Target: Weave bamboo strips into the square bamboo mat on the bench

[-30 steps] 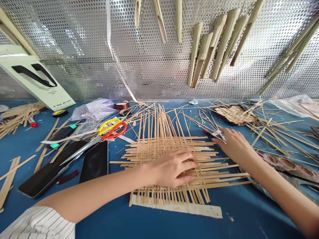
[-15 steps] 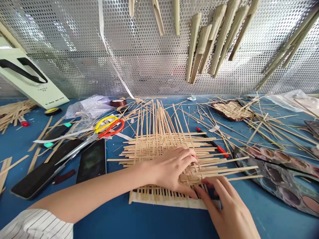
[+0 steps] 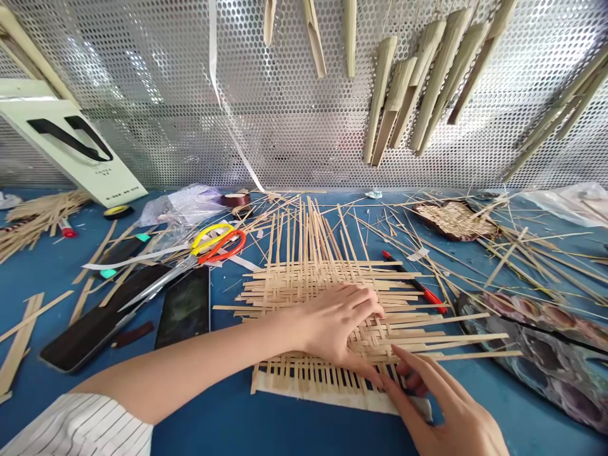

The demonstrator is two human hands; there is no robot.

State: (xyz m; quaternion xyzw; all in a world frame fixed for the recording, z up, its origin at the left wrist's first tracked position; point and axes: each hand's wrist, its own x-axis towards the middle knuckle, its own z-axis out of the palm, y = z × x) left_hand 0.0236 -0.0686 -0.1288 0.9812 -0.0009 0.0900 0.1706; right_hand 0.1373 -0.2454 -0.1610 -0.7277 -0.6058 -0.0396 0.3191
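Observation:
A partly woven mat of thin bamboo strips [image 3: 289, 291] lies on the blue table, loose strip ends fanning out at the back and right. My left hand [image 3: 337, 323] rests flat on its front right part, thumb stretched toward the near edge. By the mat's near right corner is my right hand [image 3: 441, 399], its thumb and forefinger apart with their tips touching the strips and its other fingers curled below. A pale band [image 3: 308, 389] runs under the strip ends along the near edge. What lies beneath my left palm is hidden.
Scissors [image 3: 166, 282] with yellow and red handles lie across a black case [image 3: 64, 348], beside a phone [image 3: 185, 307]. A red and black pen [image 3: 434, 301] and a paint palette [image 3: 532, 354] are to the right. Loose strips litter the back; bamboo pieces [image 3: 380, 101] hang on perforated metal.
The view has shifted slightly, so everything sits a little further right. My right forefinger has lifted slightly and straightened at the mat's corner; my left hand stays on the weave.

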